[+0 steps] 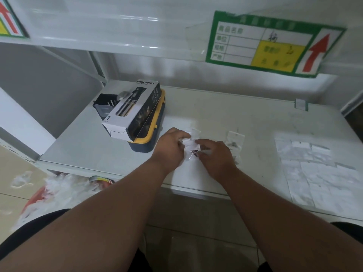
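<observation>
Both hands are working over the front of a white shelf. The left hand and the right hand are holding a small clear bag between them. The left fingers are curling round its upper left edge, and the right thumb and fingers are pinching its right side. A tiny reddish piece is showing inside the bag, just at the right thumb; what it is cannot be told. The bag is hovering just above a white sheet that is lying at the shelf's front edge.

Just to the right of the hands, a second clear bag with small dark bits is lying flat on the shelf. To the left, a spray bottle box is resting tilted on top of a yellow-and-navy case, and a black slotted holder is standing behind them. Sheets of white labels are covering the right end of the shelf. A green-framed sign with a red arrow is hanging on the shelf edge above. Crumpled plastic wrap is lying on the floor at the left.
</observation>
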